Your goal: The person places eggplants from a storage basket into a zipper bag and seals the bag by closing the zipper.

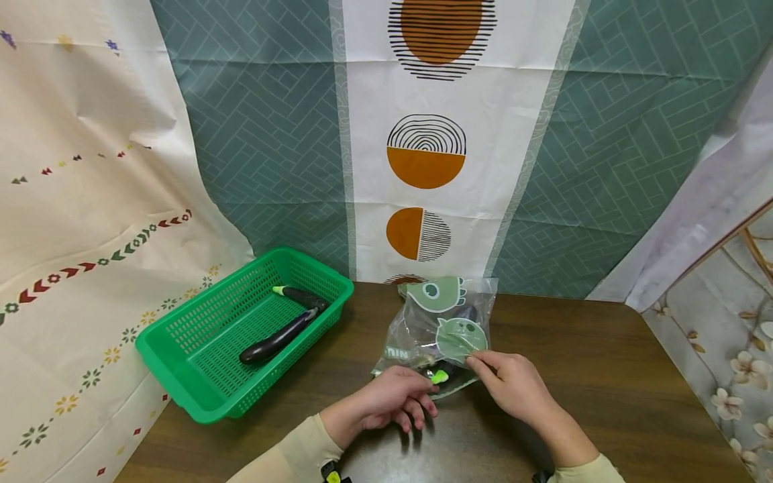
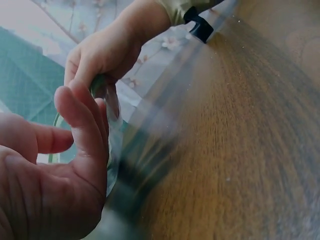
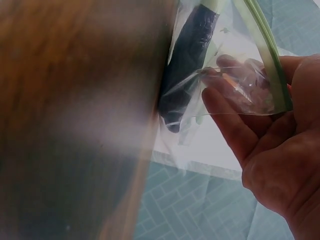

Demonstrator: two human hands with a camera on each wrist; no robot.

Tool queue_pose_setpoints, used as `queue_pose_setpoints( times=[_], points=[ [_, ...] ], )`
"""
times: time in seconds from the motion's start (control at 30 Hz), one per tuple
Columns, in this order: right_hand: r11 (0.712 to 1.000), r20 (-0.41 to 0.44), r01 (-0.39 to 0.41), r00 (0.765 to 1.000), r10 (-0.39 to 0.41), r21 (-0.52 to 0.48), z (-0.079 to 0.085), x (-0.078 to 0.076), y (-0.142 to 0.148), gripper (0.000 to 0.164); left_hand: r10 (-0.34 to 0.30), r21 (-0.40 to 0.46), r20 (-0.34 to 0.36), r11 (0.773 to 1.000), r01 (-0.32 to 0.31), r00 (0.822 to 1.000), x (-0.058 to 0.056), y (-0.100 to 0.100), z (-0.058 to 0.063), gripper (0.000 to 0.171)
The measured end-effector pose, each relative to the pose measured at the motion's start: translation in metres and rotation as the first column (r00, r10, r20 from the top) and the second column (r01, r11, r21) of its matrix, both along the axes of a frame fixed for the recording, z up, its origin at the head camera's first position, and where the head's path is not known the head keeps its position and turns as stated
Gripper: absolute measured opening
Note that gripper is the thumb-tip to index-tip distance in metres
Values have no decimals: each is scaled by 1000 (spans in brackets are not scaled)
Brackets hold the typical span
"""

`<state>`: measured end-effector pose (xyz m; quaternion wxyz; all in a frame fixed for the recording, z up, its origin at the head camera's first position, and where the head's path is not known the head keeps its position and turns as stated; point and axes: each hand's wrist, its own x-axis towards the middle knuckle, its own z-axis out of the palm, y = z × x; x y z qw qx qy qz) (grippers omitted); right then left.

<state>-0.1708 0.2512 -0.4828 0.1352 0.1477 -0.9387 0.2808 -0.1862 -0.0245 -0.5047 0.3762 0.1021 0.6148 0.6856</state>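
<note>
A clear zip bag [image 1: 401, 329] with green cartoon prints lies on the table in front of me. Inside it is a dark eggplant [image 3: 187, 70], its bright green stem end [image 1: 439, 377] showing near the bag's front edge. My right hand [image 1: 513, 386] pinches the bag's right side between thumb and fingers; in the right wrist view some fingers show through the clear plastic. At the bag's front left, my left hand [image 1: 395, 399] has loosely bent, spread fingers, with its fingertips beside the eggplant's stem end.
To the left stands a green plastic basket [image 1: 163, 382] with two eggplants in it, one long and glossy [image 1: 278, 341], the other [image 1: 304, 297] farther back. Patterned cloth [image 1: 272, 134] hangs behind the brown wooden table [image 1: 580, 362].
</note>
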Motion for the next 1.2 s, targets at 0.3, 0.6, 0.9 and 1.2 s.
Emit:
queue_pose_setpoints(
  times=[0.3,0.6,0.9,1.2],
  points=[
    [1000,-14,-1,1000,1,5,0,-1,0,12,-56,-11,23,998,57,998,-2,2,0,34],
    [1000,-27,0,1000,0,3,-3,-1,2,12,-65,-59,15,996,66,998,-5,-2,10,54],
    [1000,-3,-5,1000,5,2,-1,-2,2,13,-113,-57,-5,992,113,994,-8,-11,16,55],
    [1000,32,4,999,-4,-2,1,0,1,13,-164,-20,-46,986,163,985,-10,-18,24,57]
  ],
)
